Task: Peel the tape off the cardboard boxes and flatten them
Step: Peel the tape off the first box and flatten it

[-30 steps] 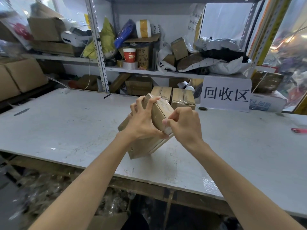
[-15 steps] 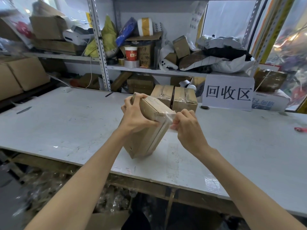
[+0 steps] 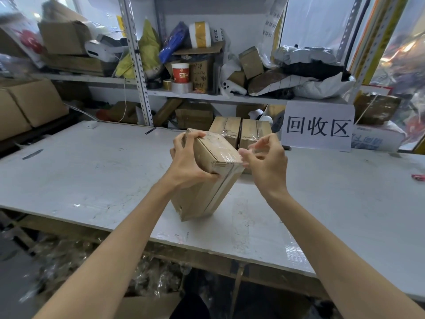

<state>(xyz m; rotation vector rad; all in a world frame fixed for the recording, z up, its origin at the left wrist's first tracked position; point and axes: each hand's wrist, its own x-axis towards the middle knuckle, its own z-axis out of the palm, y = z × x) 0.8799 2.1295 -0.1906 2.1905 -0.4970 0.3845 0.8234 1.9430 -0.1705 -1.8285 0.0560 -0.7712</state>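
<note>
Seen from a camera worn on the head, looking down over two bare forearms that reach out across a white table [image 3: 92, 171]. A brown cardboard box [image 3: 202, 194] stands on end near the middle of the table, close to its front edge, tilted so that its top leans to the right. The left hand [image 3: 190, 162] grips the upper end of the box, fingers curled over the far edge and thumb pressed against the near face. Clear shiny tape [image 3: 220, 146] covers the top of the box and runs down along its right edge. The right hand [image 3: 266, 164] is just beside the box's top right corner; its thumb and forefinger pinch the loose end of the tape there, and the other fingers are curled and fanned apart above. Just behind the held box, two more taped boxes [image 3: 241, 131] stand side by side, touching each other. To their right a white sign [image 3: 318, 127] with three large black characters stands upright on the table. Behind the table a metal shelf [image 3: 207, 95] is crowded with cartons, bags, a red paper cup [image 3: 180, 72] and a roll of tape [image 3: 181, 87]. A small red object [image 3: 417, 177], too small to identify, lies at the table's far right.
</note>
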